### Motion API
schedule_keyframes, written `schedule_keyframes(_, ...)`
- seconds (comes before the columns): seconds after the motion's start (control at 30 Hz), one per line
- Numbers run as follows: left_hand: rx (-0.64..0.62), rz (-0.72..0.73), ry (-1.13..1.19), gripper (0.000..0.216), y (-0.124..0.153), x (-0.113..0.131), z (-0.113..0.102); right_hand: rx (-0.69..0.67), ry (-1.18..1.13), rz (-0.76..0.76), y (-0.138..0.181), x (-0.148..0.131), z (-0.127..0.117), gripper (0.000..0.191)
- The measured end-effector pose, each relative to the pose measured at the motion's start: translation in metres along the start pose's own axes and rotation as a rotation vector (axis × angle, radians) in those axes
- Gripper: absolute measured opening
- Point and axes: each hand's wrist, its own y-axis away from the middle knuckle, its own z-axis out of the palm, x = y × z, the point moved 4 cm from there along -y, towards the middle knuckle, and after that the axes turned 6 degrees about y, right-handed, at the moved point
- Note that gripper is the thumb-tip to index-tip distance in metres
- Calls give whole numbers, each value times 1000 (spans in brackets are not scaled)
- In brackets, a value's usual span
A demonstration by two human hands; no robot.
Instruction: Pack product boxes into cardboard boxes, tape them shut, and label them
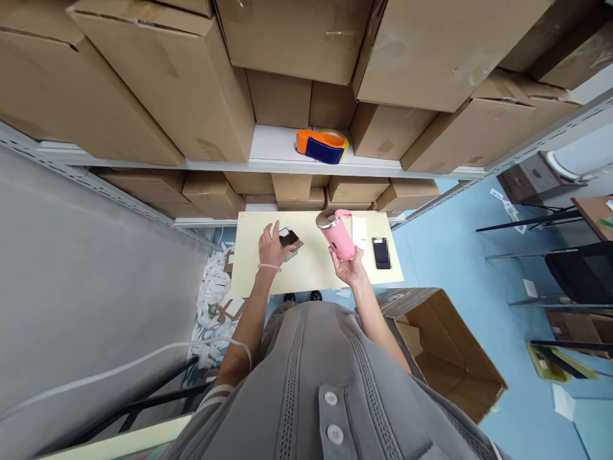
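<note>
A pink insulated tumbler with a silver rim and a pink strap tilts up to the left over the table. My right hand is closed around its lower end. My left hand has its fingers apart, beside a small open box with a dark inside and a green lower edge. The left thumb is close to that box's near side; whether it touches cannot be made out. Both hands are above the pale yellow table.
A phone and white paper lie at the table's right. Shelves of cardboard boxes rise ahead, with an orange and blue tape dispenser. A large open carton stands right; paper scraps cover the floor left.
</note>
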Motion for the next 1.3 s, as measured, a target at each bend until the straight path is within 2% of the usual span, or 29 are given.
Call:
schedule_keyframes(0.07,3,135,187,91,5,29,-4,-23,-32,44,0,5,1,50)
schedule_keyframes(0.1,-42,195,308,90,9,44,-3,-38,-37,64,0,7,3,48)
schedule_keyframes(0.17,-187,286,544,86,16,71,7,-65,-23,97,0,16,9,44)
schedule_keyframes(0.23,-330,287,697,82,22,88,21,-93,39,112,0,26,15,42)
schedule_keyframes(0.3,-391,209,762,78,24,92,32,-127,172,118,2,37,20,47)
schedule_keyframes(0.37,-367,127,784,71,24,86,35,-171,384,116,4,42,21,57)
schedule_keyframes(0.43,-324,98,779,65,22,81,29,-173,633,41,4,36,19,57)
schedule_keyframes(0.47,-305,99,748,64,20,79,24,-145,741,-46,5,27,18,53)
schedule_keyframes(0.53,-258,123,586,68,18,80,11,-48,891,-317,9,-3,20,43)
schedule_keyframes(0.63,-179,241,166,81,19,95,-3,27,989,-709,26,-48,35,46)
schedule_keyframes(0.7,-171,366,-74,82,24,110,-4,-5,1049,-810,37,-66,50,48)
schedule_keyframes(0.77,-173,471,-209,80,28,122,-2,-15,1084,-808,43,-73,60,46)
schedule_keyframes(0.9,-142,556,-231,79,27,131,-9,20,923,-729,41,-71,61,40)
schedule_keyframes(1.07,12,446,121,75,12,120,-40,50,534,-675,31,-65,45,31)
schedule_keyframes(1.17,-42,406,358,67,10,120,-45,19,351,-564,24,-55,43,28)
schedule_keyframes(1.3,-107,375,338,66,18,128,-46,-17,289,-444,17,-41,46,30)
